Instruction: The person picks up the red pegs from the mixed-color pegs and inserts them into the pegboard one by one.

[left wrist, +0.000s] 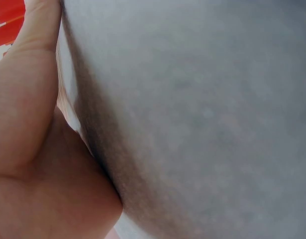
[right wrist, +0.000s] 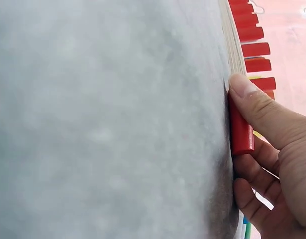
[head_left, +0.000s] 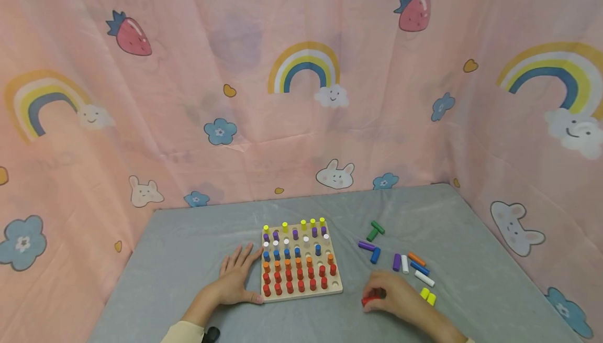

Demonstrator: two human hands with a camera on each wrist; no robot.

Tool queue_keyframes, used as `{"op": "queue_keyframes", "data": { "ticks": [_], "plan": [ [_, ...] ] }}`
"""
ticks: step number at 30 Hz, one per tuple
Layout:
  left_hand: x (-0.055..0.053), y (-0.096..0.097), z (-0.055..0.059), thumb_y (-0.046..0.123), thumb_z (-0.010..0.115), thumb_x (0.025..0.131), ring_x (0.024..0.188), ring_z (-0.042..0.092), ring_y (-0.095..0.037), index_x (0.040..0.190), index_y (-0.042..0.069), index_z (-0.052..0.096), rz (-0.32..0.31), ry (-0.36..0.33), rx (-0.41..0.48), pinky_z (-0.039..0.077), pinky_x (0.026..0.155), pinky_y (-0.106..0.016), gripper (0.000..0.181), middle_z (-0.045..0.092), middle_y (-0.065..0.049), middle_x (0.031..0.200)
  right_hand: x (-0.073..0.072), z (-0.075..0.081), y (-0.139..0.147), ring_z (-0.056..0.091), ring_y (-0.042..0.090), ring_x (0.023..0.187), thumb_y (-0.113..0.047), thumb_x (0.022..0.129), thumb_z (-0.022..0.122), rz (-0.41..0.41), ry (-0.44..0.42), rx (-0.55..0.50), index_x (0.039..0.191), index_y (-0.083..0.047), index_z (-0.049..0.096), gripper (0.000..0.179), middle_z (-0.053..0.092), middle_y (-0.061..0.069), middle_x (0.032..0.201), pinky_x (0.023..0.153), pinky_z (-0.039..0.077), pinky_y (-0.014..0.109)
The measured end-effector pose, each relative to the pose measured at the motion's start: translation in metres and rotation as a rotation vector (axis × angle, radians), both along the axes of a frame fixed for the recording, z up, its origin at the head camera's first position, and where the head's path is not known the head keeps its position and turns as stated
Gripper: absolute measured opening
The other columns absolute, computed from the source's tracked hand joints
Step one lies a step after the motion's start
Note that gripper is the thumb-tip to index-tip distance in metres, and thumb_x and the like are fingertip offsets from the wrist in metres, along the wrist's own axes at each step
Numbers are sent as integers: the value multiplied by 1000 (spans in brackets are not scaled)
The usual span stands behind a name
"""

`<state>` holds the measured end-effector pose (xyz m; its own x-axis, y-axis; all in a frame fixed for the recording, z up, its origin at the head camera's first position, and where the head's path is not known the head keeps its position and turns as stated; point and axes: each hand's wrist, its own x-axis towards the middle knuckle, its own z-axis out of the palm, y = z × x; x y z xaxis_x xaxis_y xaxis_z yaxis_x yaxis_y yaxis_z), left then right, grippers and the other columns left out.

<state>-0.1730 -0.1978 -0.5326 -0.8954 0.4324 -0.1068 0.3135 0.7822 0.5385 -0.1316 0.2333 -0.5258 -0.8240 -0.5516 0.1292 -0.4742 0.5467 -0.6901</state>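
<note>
A wooden pegboard stands on the cloth with rows of yellow, purple, white, blue, orange and red pegs upright in it. Its front red row has a bare hole at the right end. My left hand rests beside the board's left edge, fingers straight and spread, thumb at the front left corner. Right of the board, my right hand pinches a red peg between thumb and fingers. That peg lies on its side, low at the cloth. In the left wrist view the left hand hides most of the board.
Loose pegs lie to the right of the board: green pegs, a purple peg, a blue peg, an orange peg, a white peg and yellow pegs. A pink patterned curtain hangs behind the grey table.
</note>
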Motion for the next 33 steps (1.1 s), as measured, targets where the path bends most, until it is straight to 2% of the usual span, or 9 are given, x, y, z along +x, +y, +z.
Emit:
{"op": "queue_keyframes", "data": {
  "ticks": [3,7,14,23,27,33],
  "plan": [
    [-1,-1,-4,74,76,60,151,3,-50,159,30,20,-3,7,10,-1,112,-76,122,10,-18,167,-4,0,-2,51,-4,73,-41,80,79,0,2,0,83,-26,72,17,62,-14,79,63,44,19],
    [-3,-2,-7,74,76,59,152,3,-47,159,29,20,12,0,-5,-1,114,-74,123,9,-15,167,-9,-3,-3,51,-4,72,-38,78,81,4,36,-13,82,-24,72,17,63,-12,78,62,45,19],
    [-6,-3,-12,76,75,58,154,0,-43,159,31,18,22,-9,-35,0,116,-71,125,7,-12,168,-18,-3,-5,52,-3,72,-33,78,82,7,29,-26,83,-23,73,14,63,-11,79,62,46,18],
    [-6,-2,-12,75,76,57,154,0,-44,159,27,20,28,-11,-30,-2,116,-71,126,7,-12,168,-31,-1,-8,50,-5,71,-37,79,80,-11,-35,7,83,-22,72,18,64,-10,79,60,45,17],
    [-6,-2,-12,77,74,57,154,1,-43,159,29,19,30,-6,-48,-1,117,-70,126,7,-11,169,-38,-3,-8,50,-5,70,-38,79,80,-18,-61,-3,84,-22,72,19,65,-10,80,60,46,18],
    [-4,-1,-8,75,75,57,153,2,-46,159,27,21,22,-1,-24,-1,115,-72,125,10,-15,167,-43,-7,-8,52,-5,70,-37,78,81,-32,-70,-20,87,-21,73,19,65,-9,81,61,48,18]
  ]
}}
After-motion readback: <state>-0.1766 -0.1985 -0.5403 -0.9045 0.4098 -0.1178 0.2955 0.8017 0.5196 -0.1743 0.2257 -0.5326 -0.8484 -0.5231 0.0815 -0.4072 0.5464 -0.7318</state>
